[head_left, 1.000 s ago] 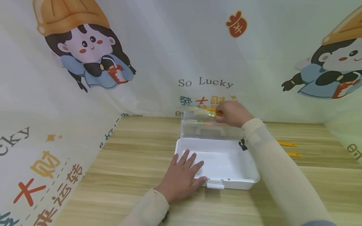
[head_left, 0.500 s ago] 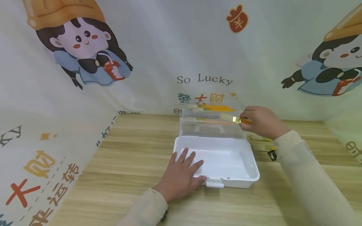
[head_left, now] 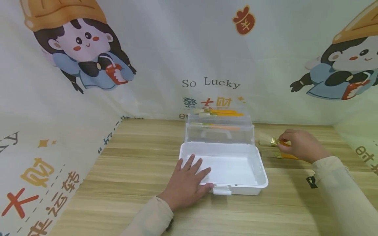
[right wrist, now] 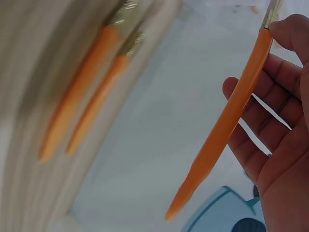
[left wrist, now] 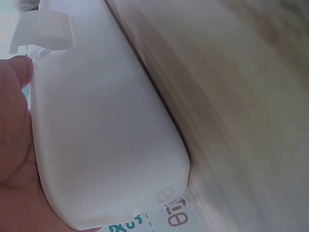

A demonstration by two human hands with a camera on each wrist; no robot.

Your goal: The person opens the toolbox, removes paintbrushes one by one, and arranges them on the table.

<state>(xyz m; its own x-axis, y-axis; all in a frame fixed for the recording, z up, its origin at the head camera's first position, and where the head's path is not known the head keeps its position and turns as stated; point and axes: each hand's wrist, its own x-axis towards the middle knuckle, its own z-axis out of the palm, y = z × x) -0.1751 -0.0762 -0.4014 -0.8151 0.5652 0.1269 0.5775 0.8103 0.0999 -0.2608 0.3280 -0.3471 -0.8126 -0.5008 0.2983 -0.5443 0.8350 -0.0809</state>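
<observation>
My left hand (head_left: 186,185) lies with spread fingers over the front left rim of an open white plastic box (head_left: 248,190). In the left wrist view, the thumb sits at the rim near the white latch (left wrist: 46,31). My right hand (head_left: 304,146) pinches a flat paintbrush (right wrist: 222,125) near its metal ferrule, to the right of the box. Its pale bristles (head_left: 265,140) point left and its orange handle runs across the palm. On the table below it lie two more orange-handled paintbrushes (right wrist: 79,94), partly hidden by the hand in the head view.
The box's clear lid (head_left: 198,136) stands open at the back, with paintbrushes (head_left: 225,112) on its upper part and another paintbrush (head_left: 224,127) lower down. A printed cloth (head_left: 165,59) hangs around the wooden table (head_left: 141,157).
My right hand has carried the paintbrush from the lid rightward and down, over the brushes on the table. My left hand has stayed on the box rim.
</observation>
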